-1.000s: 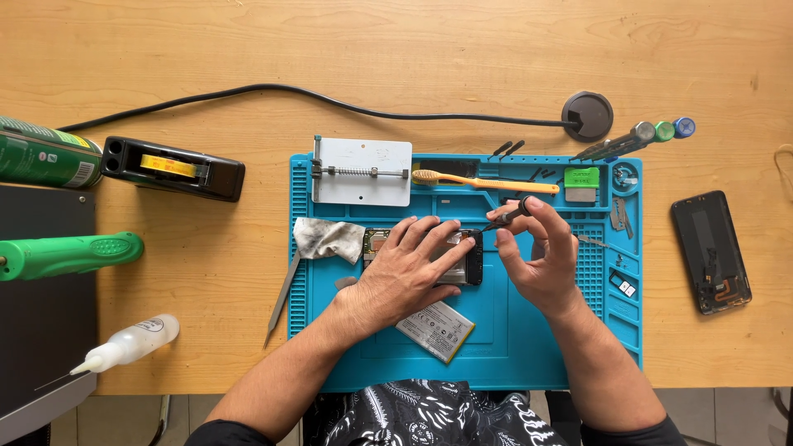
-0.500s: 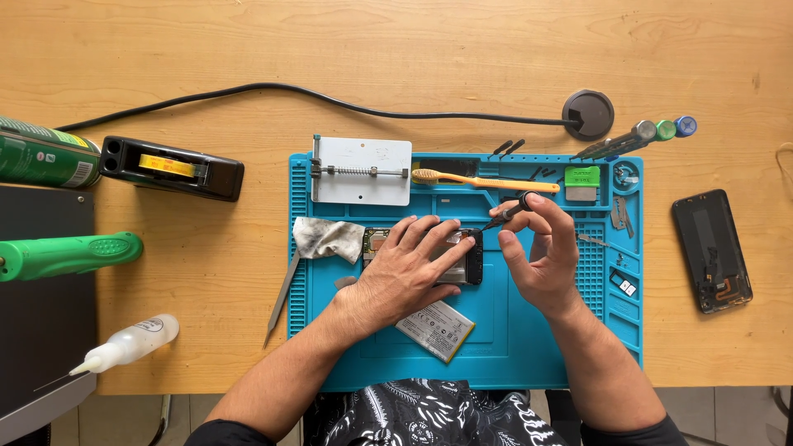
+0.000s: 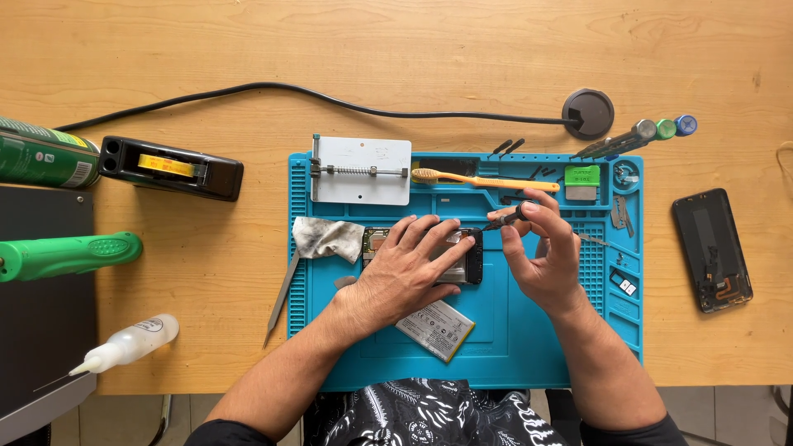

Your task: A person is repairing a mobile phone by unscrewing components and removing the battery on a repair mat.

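An opened black phone [image 3: 462, 260] lies in the middle of the blue work mat [image 3: 529, 347]. My left hand [image 3: 405, 272] lies flat over it and covers most of it. My right hand [image 3: 541, 252] is just to the right of the phone and pinches a small dark screwdriver [image 3: 505, 220], whose tip points down-left toward the phone's upper right corner. A flat grey battery [image 3: 435, 329] rests on the mat under my left wrist.
On the mat are a metal clamp plate [image 3: 361, 170], an orange toothbrush [image 3: 483, 180], a grey cloth [image 3: 327, 238] and a metal spudger [image 3: 281, 299]. A second phone [image 3: 711, 249] lies at right. A black box [image 3: 170, 168], green can [image 3: 45, 155], green-handled tool [image 3: 70, 254] and dropper bottle [image 3: 124, 344] lie at left.
My right hand has shifted slightly, with the screwdriver tip a little closer to the phone. My left hand stays on the phone.
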